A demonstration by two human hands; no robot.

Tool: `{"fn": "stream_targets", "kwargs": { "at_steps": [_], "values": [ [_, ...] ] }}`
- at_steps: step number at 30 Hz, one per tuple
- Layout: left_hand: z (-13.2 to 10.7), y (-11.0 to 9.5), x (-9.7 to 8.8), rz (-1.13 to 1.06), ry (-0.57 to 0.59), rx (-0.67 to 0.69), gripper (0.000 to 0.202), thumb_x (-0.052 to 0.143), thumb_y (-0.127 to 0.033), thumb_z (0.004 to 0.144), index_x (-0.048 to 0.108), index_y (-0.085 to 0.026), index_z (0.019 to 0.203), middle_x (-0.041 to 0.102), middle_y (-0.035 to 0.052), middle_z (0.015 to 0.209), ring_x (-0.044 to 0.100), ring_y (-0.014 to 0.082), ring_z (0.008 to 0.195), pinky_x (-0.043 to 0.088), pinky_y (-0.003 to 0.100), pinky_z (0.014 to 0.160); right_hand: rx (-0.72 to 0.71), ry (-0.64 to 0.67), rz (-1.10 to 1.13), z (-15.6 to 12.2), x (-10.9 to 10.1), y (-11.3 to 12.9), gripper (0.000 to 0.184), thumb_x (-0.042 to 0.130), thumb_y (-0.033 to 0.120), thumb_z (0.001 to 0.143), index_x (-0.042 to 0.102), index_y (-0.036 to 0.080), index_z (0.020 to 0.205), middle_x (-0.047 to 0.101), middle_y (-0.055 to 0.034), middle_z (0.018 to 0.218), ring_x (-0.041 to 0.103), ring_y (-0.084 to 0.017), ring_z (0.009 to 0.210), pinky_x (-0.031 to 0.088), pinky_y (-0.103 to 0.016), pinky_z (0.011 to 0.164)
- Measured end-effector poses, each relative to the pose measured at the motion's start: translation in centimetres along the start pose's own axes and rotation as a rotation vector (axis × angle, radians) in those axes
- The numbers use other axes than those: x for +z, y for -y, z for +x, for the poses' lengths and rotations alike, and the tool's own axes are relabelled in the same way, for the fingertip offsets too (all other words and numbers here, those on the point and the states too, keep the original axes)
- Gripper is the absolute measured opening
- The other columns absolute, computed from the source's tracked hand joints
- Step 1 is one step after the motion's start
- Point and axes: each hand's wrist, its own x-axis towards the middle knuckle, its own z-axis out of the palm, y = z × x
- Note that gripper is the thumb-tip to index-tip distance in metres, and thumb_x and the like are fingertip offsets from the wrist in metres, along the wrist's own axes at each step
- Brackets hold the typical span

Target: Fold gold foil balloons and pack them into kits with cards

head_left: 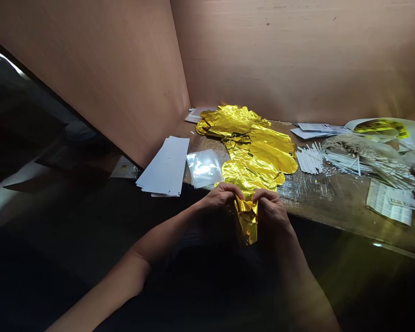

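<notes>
Left forearm (pixel 152 244) and right forearm (pixel 290 263) rise bare from the dark bottom of my feed. Far beyond them, two wooden partitions meet: the back wall (pixel 297 55) and the side wall (pixel 90 69). A worn table (pixel 346 207) runs along their foot, and the landmark I steer by, a big gold foil sheet (pixel 252 147), lies on it, crumpled and spread out just ahead of the hands.

Left of the sheet sit a stack of white cards (pixel 164 166) and, touching its edge, clear plastic bags (pixel 204 168). To its right I read a bundle of white sticks (pixel 309 159), then a mesh sack (pixel 349 147) and a printed white bag (pixel 383 131), both farther off. Loose leaflets (pixel 389 201) lie well right of the sheet.

As far as I can tell, most of the foil lies unfolded, and only its near end is gathered up. Both hands work together, knuckles almost touching: the left hand (pixel 221 196) and right hand (pixel 268 210) pinch a folded foil strip (pixel 247 221) that hangs below them. I cannot tell whether that strip joins the sheet.
</notes>
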Motion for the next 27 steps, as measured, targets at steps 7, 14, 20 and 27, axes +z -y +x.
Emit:
{"fn": "stream_targets", "kwargs": {
  "at_steps": [7,14,20,27],
  "values": [
    [-1.5,-0.6,-0.9,0.293,0.006,0.163,0.026,0.079,-0.034,0.079,0.075,-0.014,0.094,0.071,0.0043,0.088,0.062,0.0138,0.077,0.047,0.024,0.069,0.158,-0.008,0.021,-1.0,1.5,0.4,0.033,0.076,0.048,0.088,0.070,0.029,0.114,0.072,0.0001,0.089,0.067,-0.019,0.070,0.055,-0.030,0.063],
    [-1.9,1.1,0.0,0.002,0.004,0.072,0.063,0.085,-0.043,0.084,0.061,-0.019,0.137,0.075,0.0101,0.112,0.074,0.0235,0.100,0.058,0.035,0.090,0.104,0.023,0.002,-1.6,3.2,0.6,0.050,0.083,0.052,0.085,0.069,0.026,0.125,0.079,-0.0083,0.111,0.075,-0.028,0.091,0.062,-0.040,0.081],
    [-3.0,1.6,-0.5,0.052,-0.044,0.177,0.025,0.076,-0.034,0.086,0.080,-0.015,0.102,0.078,0.0094,0.095,0.073,0.0213,0.087,0.057,0.032,0.083,0.189,0.114,-0.113,-2.8,2.7,1.8,0.030,0.081,0.050,0.085,0.076,0.027,0.102,0.073,-0.0015,0.082,0.062,-0.018,0.064,0.053,-0.031,0.060],
    [-4.8,0.1,-1.6,0.604,0.159,0.396,0.024,0.063,-0.011,0.079,0.084,-0.022,0.082,0.078,0.0098,0.105,0.074,0.0221,0.092,0.057,0.032,0.085,0.128,0.346,-0.538,-1.3,1.8,6.6,0.038,0.082,0.057,0.081,0.082,0.027,0.105,0.079,-0.0069,0.098,0.070,-0.029,0.089,0.058,-0.034,0.073]
  ]
}}
